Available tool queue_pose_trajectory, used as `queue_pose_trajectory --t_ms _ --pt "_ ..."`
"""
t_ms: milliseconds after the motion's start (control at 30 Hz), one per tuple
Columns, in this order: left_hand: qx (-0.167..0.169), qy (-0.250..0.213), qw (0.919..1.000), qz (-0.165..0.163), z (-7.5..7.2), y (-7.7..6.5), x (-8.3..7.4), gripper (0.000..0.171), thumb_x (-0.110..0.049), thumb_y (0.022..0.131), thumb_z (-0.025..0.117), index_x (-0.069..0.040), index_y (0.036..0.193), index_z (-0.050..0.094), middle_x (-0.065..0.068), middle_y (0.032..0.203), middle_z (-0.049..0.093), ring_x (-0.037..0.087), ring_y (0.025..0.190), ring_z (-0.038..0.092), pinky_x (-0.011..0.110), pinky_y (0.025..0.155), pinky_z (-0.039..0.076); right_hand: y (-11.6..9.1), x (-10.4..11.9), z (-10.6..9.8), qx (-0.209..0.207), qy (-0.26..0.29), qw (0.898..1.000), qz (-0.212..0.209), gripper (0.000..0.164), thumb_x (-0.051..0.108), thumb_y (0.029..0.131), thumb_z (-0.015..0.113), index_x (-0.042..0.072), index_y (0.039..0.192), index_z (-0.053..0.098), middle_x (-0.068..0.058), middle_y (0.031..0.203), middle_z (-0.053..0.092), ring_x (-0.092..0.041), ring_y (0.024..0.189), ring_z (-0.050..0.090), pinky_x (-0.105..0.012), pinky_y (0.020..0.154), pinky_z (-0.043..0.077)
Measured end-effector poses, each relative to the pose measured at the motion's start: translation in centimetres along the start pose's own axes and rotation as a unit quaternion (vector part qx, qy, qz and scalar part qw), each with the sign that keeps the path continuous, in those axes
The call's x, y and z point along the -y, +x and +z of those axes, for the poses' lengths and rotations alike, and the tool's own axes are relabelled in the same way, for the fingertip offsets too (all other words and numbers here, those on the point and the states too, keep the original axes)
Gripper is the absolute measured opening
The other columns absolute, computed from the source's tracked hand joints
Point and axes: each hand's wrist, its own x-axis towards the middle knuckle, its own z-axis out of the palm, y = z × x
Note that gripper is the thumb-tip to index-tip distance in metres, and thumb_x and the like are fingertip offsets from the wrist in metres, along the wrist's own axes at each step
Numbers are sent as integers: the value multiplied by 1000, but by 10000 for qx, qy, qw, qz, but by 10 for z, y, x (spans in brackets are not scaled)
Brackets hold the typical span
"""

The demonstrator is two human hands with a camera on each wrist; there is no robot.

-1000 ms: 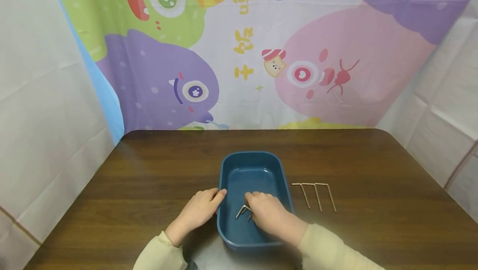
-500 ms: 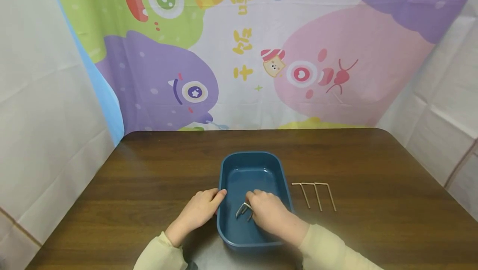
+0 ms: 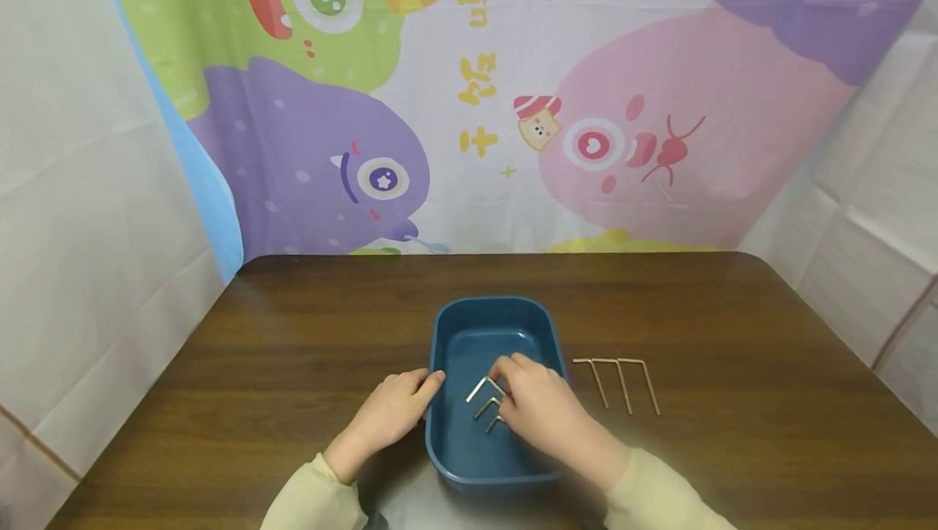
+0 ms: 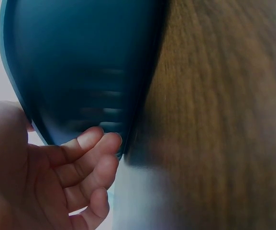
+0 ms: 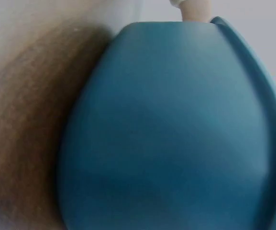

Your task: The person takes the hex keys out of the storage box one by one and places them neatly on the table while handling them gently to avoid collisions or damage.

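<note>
A blue plastic bin (image 3: 498,457) stands on the table. My left hand (image 3: 388,410) holds its left wall, thumb over the rim; in the left wrist view the fingers (image 4: 104,170) lie against the outer wall. Inside the bin, my right hand (image 3: 538,408) pinches an L-shaped hex key (image 3: 476,390) at the fingertips. Two more hex keys lie on the bin floor beneath, a middle hex key (image 3: 480,409) and a nearer hex key (image 3: 493,425), both partly hidden by the hand. The right wrist view shows the bin's outer wall (image 5: 171,124), not the right hand's fingers.
Right of the bin, three hex keys lie side by side on the brown wooden table (image 3: 330,326): a left hex key (image 3: 601,390), a middle hex key (image 3: 624,390) and a right hex key (image 3: 650,388). A printed cloth (image 3: 469,204) hangs behind the table.
My right hand has risen slightly up and right with one hex key, separating it from the two others in the bin. The left hand and the bin have stayed put.
</note>
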Motion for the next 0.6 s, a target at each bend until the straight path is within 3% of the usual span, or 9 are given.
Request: queue_pose_trajectory --t_ms 267,600 --pt "26 -31 10000 -9 0 -1 -1 36 -34 96 41 -12 69 53 -4 55 50 11 48 45 27 47 35 -5 -6 -17 -408 294 9977 458 21 1 66 61 13 83 55 9 68 43 -5 59 41 -21 53 35" --pt "58 -44 10000 -18 0 -1 -1 37 -34 96 40 -12 68 52 -3 55 50 12 48 45 27 47 35 -7 -18 -31 -609 670 9916 927 17 4 72 61 14 82 52 10 69 45 -3 61 44 -20 56 39"
